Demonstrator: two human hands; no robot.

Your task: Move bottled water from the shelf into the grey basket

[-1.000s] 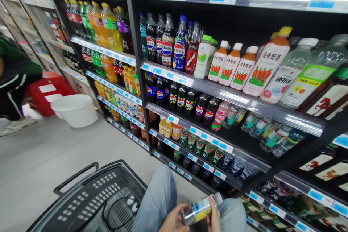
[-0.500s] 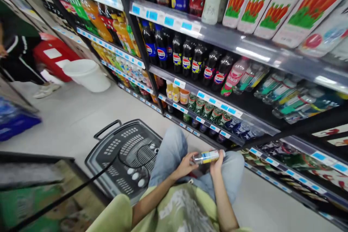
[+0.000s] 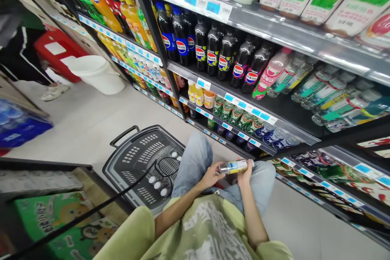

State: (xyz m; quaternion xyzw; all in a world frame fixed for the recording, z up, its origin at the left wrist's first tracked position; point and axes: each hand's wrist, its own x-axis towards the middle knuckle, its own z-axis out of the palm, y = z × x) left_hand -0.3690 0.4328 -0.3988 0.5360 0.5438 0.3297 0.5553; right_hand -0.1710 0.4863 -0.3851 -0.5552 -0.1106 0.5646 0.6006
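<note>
Grip-wise, both hands are clamped on a single bottle (image 3: 234, 167): left hand (image 3: 211, 176) wrapped round the base end, right hand (image 3: 245, 174) round the pale cap end. Bottle's held up above the lap, between the two knees of the blue jeans (image 3: 195, 158), its yellow, white and blue label showing between the hands.

Compared with a second ago, it lies almost level, where before it sloped clearly up toward the cap. The same hands have the same ends, though. The view has tipped down too, so both forearms and the yellow-green shirt (image 3: 183, 239) are in sight now. Versus half a second ago the pose is nearly identical (the green box (image 3: 50, 215) at lower left just looks a lot sharper).

Dark grey basket (image 3: 131, 142) sits on the floor (image 3: 100, 118) by the left leg, fully in shot, some white caps (image 3: 157, 185) poking up inside. In front, cola bottles (image 3: 224, 63) stand in a row beside a pink bottle (image 3: 271, 75). Far left, someone else's shoe (image 3: 55, 91) is near a white tub (image 3: 102, 75).
</note>
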